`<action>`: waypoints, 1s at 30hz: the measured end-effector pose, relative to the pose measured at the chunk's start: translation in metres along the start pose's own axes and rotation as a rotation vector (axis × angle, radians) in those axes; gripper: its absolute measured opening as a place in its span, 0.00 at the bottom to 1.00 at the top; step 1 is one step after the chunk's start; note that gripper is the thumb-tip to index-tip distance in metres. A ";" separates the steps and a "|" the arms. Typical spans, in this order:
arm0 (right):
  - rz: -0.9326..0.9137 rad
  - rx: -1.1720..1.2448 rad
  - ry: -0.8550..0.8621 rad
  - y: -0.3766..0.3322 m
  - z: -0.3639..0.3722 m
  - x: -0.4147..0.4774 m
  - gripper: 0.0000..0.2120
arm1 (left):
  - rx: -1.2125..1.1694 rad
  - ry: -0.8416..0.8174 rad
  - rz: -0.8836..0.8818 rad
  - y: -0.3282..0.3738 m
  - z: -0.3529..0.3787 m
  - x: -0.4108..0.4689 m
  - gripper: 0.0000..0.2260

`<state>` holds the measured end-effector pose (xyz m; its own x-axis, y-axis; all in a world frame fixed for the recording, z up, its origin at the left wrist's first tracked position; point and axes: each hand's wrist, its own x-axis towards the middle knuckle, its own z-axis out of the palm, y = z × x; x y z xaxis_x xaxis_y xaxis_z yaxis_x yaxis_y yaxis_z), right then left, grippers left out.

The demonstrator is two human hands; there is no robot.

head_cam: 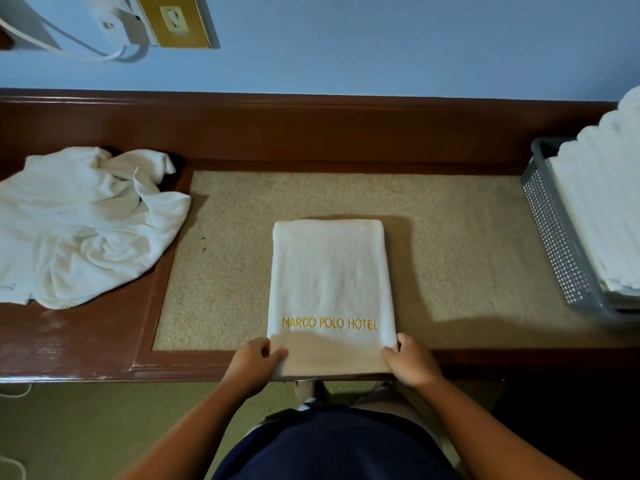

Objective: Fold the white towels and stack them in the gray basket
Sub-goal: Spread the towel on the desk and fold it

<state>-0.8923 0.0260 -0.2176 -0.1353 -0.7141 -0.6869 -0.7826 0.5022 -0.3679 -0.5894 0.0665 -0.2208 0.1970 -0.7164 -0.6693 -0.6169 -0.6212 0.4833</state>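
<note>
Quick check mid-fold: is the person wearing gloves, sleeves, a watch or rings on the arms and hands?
No. The left hand and right hand are bare: no gloves, and no rings or watch show. The forearms are bare too, with no sleeves in view. The only clothing seen is a dark navy garment between them.

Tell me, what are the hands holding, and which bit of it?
The folded white towel, by its near edge: the left hand grips the near left corner and the right hand grips the near right corner.
</note>
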 end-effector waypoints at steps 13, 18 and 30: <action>0.005 -0.054 -0.056 -0.001 -0.001 -0.004 0.11 | 0.051 0.017 0.002 -0.010 0.003 -0.010 0.14; 0.030 -0.079 0.002 0.003 0.005 -0.004 0.08 | -0.112 -0.099 -0.009 -0.015 0.006 -0.013 0.13; 0.028 0.015 0.029 0.022 0.011 -0.005 0.19 | -0.052 0.037 0.007 -0.014 0.008 -0.011 0.18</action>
<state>-0.9026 0.0459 -0.2291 -0.1748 -0.7136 -0.6784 -0.7693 0.5290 -0.3583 -0.5891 0.0854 -0.2244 0.2215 -0.7316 -0.6447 -0.5782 -0.6309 0.5173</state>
